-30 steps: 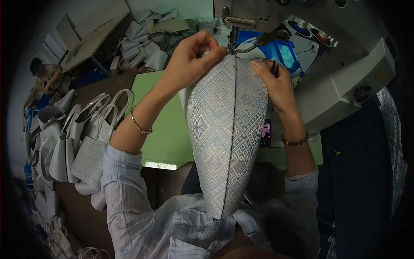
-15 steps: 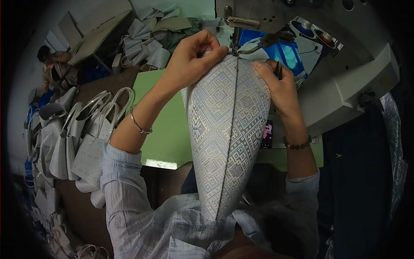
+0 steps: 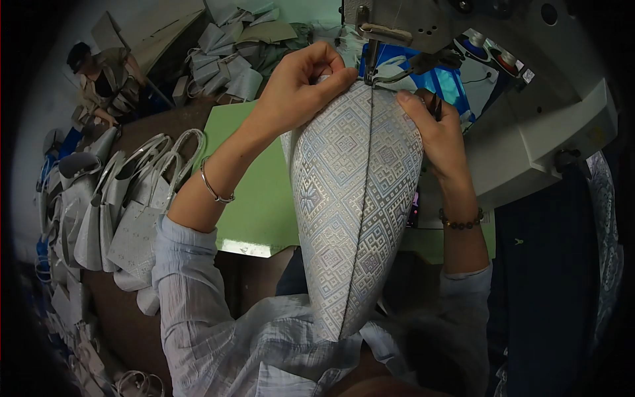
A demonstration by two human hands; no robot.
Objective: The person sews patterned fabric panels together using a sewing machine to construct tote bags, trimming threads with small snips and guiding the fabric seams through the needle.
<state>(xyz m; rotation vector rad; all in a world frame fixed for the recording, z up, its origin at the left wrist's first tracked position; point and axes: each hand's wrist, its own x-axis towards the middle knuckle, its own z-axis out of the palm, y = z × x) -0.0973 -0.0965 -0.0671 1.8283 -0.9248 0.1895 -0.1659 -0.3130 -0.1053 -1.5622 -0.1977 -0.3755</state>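
A white, blue and grey patterned fabric bag piece (image 3: 331, 192) hangs down from the sewing machine's needle and presser foot (image 3: 371, 71) towards my lap. A dark seam line runs down its middle. My left hand (image 3: 304, 86) pinches its upper left edge, thumb on top and fingers curled behind. On the upper right edge, my right hand (image 3: 438, 135) grips with the thumb on the fabric. A dark pointed tool (image 3: 436, 106), perhaps thread snips, sticks up from among the right fingers, which are partly hidden.
The machine arm (image 3: 522, 139) fills the right. Under the work is a green tabletop (image 3: 245, 205) with a phone (image 3: 414, 210) mostly covered by the fabric. Finished-looking handbags (image 3: 135, 231) crowd the left, with a pile of pieces (image 3: 228, 63) behind. Another person (image 3: 106, 83) bends at the far left.
Both hands, the fabric and the machine head appear slightly further right in view. The fabric covers more of the phone. The other person has shifted right, an arm reaching down.
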